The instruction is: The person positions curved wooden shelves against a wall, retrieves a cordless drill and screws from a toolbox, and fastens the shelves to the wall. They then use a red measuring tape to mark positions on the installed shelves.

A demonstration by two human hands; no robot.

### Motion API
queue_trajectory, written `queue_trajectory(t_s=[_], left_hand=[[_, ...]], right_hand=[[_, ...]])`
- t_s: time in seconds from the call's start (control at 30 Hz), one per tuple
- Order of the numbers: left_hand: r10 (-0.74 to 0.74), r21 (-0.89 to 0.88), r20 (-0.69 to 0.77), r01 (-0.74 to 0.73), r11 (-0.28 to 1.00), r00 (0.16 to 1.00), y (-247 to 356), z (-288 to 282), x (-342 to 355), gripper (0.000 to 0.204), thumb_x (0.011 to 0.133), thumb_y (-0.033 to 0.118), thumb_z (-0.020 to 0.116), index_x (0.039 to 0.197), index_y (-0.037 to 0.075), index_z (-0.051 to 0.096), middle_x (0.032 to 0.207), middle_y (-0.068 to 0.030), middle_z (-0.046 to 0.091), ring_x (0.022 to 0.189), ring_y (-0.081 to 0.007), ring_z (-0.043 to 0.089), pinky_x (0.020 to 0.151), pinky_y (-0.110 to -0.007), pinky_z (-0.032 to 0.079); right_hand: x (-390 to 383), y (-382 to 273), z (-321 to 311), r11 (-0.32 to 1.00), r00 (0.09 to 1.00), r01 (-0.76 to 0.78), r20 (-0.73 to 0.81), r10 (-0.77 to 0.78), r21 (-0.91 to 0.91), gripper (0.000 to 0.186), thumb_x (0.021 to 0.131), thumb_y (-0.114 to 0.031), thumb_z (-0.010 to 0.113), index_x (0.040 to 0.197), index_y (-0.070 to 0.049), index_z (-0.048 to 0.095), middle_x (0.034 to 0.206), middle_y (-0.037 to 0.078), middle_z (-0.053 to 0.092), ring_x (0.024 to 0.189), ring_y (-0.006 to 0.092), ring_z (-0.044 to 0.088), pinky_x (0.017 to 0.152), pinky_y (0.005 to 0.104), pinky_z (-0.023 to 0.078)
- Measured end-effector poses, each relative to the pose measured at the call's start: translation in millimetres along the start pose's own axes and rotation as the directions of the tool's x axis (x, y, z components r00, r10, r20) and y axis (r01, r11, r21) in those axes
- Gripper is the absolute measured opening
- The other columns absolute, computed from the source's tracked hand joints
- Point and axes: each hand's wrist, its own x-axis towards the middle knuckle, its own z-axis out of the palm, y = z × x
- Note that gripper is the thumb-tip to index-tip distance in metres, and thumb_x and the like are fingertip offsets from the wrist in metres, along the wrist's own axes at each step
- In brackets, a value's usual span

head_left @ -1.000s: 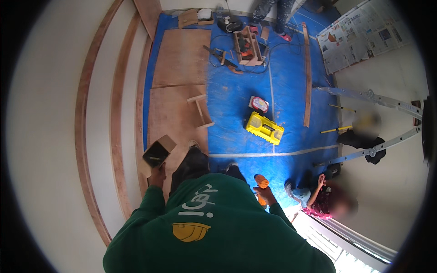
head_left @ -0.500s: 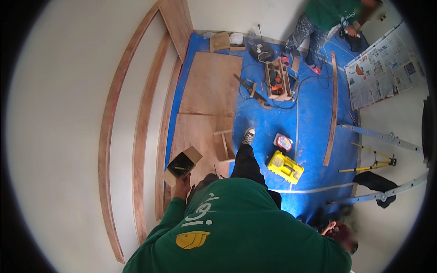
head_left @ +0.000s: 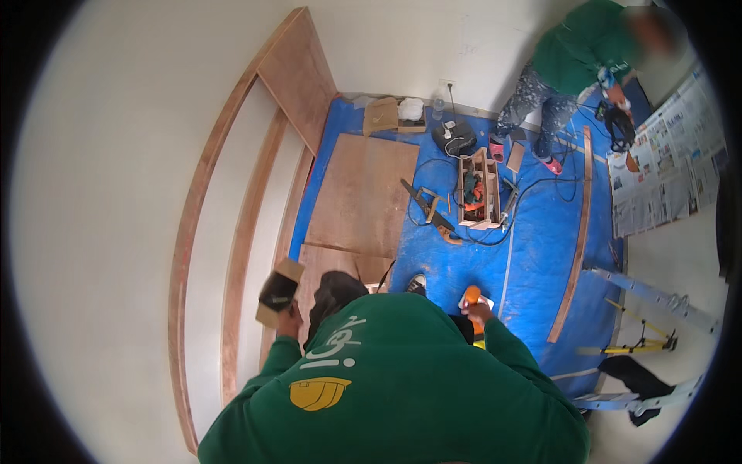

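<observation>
**Open box (head_left: 291, 270) on 1 side, orange item (head_left: 472, 295) on the other**

At far left, 3 wooden strips (head_left: 184, 240) run along the white wall. Next comes the left hand (head_left: 290, 319), gripping the open box, which is cardboard, dark inside and held off the floor. Beyond it, 2 wooden panels (head_left: 359, 193) and a handsaw (head_left: 425, 205) lie on the floor. The right hand (head_left: 478, 312), well apart from the left, is closed around the orange item in front of the body; this may be a power tool, but its lower part is hidden. Ahead of that hand sits a wooden tool tray (head_left: 493, 193). Farther right are a stooping co-worker (head_left: 576, 50), a long plank (head_left: 577, 240) and a ladder (head_left: 672, 298).

I judge the step in hand to be carrying. The next move calls for a steady left grip, so that the box does not tip.
</observation>
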Motion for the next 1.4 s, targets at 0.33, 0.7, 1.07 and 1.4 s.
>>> queue_trajectory(t_s=[0.33, 0.7, 1.07, 1.4], left_hand=[[-0.548, -0.919, 0.374, 0.379, -0.110, 0.748, 54, 88, 274, 0.023, 0.106, 0.003, 0.053, 0.124, -0.005, 0.064, 0.113, -0.0194, 0.073, 0.101, -0.0326, 0.076, 0.082, -0.039, 0.068], [-0.476, -0.548, 0.584, 0.752, 0.367, 0.658, 132, 181, 521, 0.027, 0.103, 0.003, 0.058, 0.127, -0.008, 0.062, 0.121, -0.0182, 0.069, 0.098, -0.0304, 0.076, 0.079, -0.038, 0.071], [-0.295, -0.278, 0.737, 0.671, 0.688, 0.608, 35, 378, 624, 0.020, 0.097, 0.012, 0.069, 0.112, -0.002, 0.069, 0.115, -0.0177, 0.072, 0.099, -0.0317, 0.077, 0.076, -0.043, 0.069], [-0.313, -0.110, 0.782, 0.614, 0.782, 0.539, -26, 534, 662, 0.035, 0.098, 0.014, 0.072, 0.127, 0.003, 0.057, 0.111, -0.0163, 0.065, 0.096, -0.0261, 0.070, 0.092, -0.053, 0.064]], right_hand=[[86, -230, -27, 0.966, 0.965, -0.236, -0.142, 0.220, -0.106, 0.017, 0.089, -0.014, 0.084, 0.100, -0.006, 0.073, 0.081, 0.004, 0.067, 0.066, 0.0192, 0.065, 0.061, 0.0385, 0.056], [-4, -258, 74, 0.897, 0.896, -0.362, -0.170, 0.410, 0.252, 0.029, 0.084, -0.021, 0.093, 0.101, -0.003, 0.078, 0.092, 0.002, 0.075, 0.080, 0.0138, 0.071, 0.070, 0.0316, 0.057], [68, -444, 199, 0.865, 0.876, -0.461, -0.254, 0.409, -0.196, 0.037, 0.091, -0.030, 0.087, 0.107, -0.001, 0.071, 0.084, 0.006, 0.072, 0.073, 0.0175, 0.068, 0.068, 0.0367, 0.054], [196, -491, 247, 0.600, 0.919, -0.327, -0.098, 0.382, -0.730, 0.041, 0.090, -0.033, 0.079, 0.117, -0.007, 0.065, 0.108, 0.022, 0.074, 0.104, 0.0467, 0.070, 0.085, 0.0547, 0.054]])
